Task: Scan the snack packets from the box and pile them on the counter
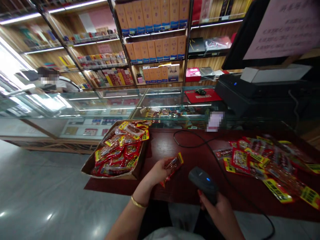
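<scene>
My left hand, a gold bangle on its wrist, grips a red and yellow snack packet over the dark red table. In my right hand is a black barcode scanner with a blue light on top, its head tilted towards the packet. An open cardboard box heaped with similar packets stands left of my left hand. To the right of the scanner lies a loose pile of snack packets. My fingers cover part of the held packet and the scanner's handle.
A black cable curls across the dark red table. Behind it runs a glass display counter with a red mouse pad. A monitor stands at the right. Shelves of boxes line the wall; a person is at the far left.
</scene>
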`<state>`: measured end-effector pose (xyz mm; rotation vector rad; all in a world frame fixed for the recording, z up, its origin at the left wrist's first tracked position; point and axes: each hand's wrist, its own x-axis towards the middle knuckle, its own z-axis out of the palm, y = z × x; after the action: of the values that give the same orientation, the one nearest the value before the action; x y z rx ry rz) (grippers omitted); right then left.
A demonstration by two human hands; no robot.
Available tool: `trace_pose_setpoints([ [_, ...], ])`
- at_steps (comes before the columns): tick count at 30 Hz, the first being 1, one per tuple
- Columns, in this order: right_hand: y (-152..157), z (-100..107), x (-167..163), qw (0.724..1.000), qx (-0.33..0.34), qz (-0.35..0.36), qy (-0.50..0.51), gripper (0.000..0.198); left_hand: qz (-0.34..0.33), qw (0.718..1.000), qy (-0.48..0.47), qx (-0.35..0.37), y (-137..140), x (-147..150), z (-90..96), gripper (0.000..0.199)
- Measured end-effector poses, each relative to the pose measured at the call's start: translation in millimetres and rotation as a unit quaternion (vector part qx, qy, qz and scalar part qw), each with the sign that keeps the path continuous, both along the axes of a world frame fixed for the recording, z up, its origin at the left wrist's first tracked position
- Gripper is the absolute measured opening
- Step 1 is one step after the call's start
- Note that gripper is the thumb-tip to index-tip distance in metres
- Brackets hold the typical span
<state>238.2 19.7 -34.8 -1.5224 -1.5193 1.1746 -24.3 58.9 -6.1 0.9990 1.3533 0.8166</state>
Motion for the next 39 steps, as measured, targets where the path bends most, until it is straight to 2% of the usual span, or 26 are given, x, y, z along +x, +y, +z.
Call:
trace_pose_setpoints([
  [3, -7.7, 16.1, 4.4, 0.998, 0.058, -0.004, -0.031, 0.031, 0.001, 0.999, -0.01, -0.051, 0.1, -2.5, -12.4, 0.06],
  [6, -10.4, 23.5, 6.8, 0.996, 0.069, 0.011, -0.054, 0.03, -0.018, 0.998, -0.007, -0.063, -2.8, -4.1, -9.1, 0.047],
  [8, -11.3, 25.0, 7.2, 0.995, 0.068, 0.024, -0.072, 0.031, -0.008, 0.998, -0.018, -0.068, -3.7, -3.2, -5.2, 0.045],
  [13, -13.2, 25.6, 10.4, 0.994, 0.059, 0.047, -0.085, 0.036, 0.044, 0.991, -0.052, -0.111, -1.6, -2.4, -0.9, 0.073],
  [16, -12.3, 23.7, 15.3, 0.994, 0.043, 0.059, -0.079, 0.036, 0.047, 0.991, -0.053, -0.11, -1.0, -4.0, 1.6, 0.076],
  [19, -11.1, 20.0, 17.5, 0.996, 0.02, 0.055, -0.063, 0.036, 0.032, 0.994, -0.048, -0.096, -2.0, -4.3, 4.0, 0.07],
  [22, -8.3, 13.6, 14.6, 0.998, 0.021, 0.032, -0.04, 0.037, 0.039, 0.993, -0.068, -0.089, -3.0, -1.1, 3.2, 0.048],
  [24, -3.0, 6.4, 12.0, 1.0, 0.013, 0.02, 0.012, 0.039, 0.053, 0.992, -0.092, -0.072, 0.1, 3.9, 0.9, 0.036],
  [26, 5.4, -2.8, 11.4, 0.996, -0.011, 0.009, 0.091, 0.045, 0.056, 0.99, -0.119, -0.04, 10.6, 13.2, -1.2, 0.036],
  [30, 20.9, -21.0, 16.2, 0.98, -0.038, -0.017, 0.194, 0.056, 0.023, 0.991, -0.129, 0.02, 57.4, 55.4, 0.3, 0.03],
  [35, 21.8, -34.9, 21.6, 0.965, -0.047, -0.031, 0.258, 0.055, -0.003, 0.998, -0.049, 0.026, 136.7, 150.8, 11.8, 0.016],
  [39, 19.3, -40.9, 23.5, 0.962, -0.057, -0.072, 0.256, 0.058, -0.064, 0.997, -0.027, 0.046, 174.6, 218.1, 25.3, 0.013],
])
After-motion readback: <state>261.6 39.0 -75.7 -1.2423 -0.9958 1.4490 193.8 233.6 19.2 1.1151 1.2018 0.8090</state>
